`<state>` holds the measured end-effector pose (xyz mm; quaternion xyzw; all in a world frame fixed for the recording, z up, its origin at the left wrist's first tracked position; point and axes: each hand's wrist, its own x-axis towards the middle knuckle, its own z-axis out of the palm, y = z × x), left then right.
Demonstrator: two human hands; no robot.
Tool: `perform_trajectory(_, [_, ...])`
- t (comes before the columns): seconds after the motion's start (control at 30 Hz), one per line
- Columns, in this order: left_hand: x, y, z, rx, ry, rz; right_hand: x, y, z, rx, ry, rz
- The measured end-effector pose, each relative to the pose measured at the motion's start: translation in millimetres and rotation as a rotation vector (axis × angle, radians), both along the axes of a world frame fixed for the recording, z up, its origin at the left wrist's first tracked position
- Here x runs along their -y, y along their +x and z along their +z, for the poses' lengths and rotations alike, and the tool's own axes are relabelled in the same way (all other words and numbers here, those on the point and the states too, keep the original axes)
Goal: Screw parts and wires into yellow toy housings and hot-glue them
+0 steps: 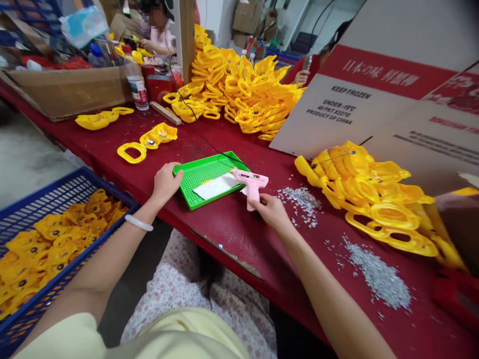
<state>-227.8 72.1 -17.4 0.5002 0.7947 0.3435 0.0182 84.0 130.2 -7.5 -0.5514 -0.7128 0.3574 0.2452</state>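
My left hand is closed on the left corner of a shallow green perforated tray. In the tray lies a white sheet with a bit of yellow at its edge. My right hand grips the handle of a pink glue gun, whose nozzle points left over the tray's right side. A dark cord runs back from the gun across the table. Behind the tray rests a yellow plastic part with a ring-shaped end and a small silvery piece in it.
A large heap of yellow parts stands at the back, another stack at right by a carton. Small silvery pieces lie in piles at right. A blue basket of yellow parts stands at left. Two other people sit beyond.
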Motion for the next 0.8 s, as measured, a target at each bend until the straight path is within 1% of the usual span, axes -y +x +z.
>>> perform_trajectory(0.17, [18.0,43.3,-5.2,-0.015,0.038,0.044,17.1,37.2,9.0,-0.087,-0.134,0.023])
perform_trajectory(0.27, [25.1,59.7,-7.0,-0.009,0.056,0.095,23.8,53.0,8.8,-0.107,-0.159,0.040])
perform_trajectory(0.33, [28.5,65.6,-7.3,-0.008,0.080,0.137,22.2,59.3,6.9,-0.105,-0.147,0.052])
perform_trajectory(0.43, [31.6,70.0,-6.5,-0.007,0.122,0.194,13.1,60.9,4.6,-0.095,-0.112,0.078])
perform_trajectory(0.57, [33.2,70.4,-5.8,0.005,0.151,0.229,3.1,52.1,4.7,-0.062,-0.067,0.122])
perform_trajectory(0.7, [31.8,64.5,-7.5,0.015,0.182,0.253,2.9,42.8,4.2,-0.033,-0.056,0.182])
perform_trajectory(0.8, [28.4,55.7,-8.8,0.018,0.193,0.253,2.9,38.2,3.7,-0.020,-0.044,0.191])
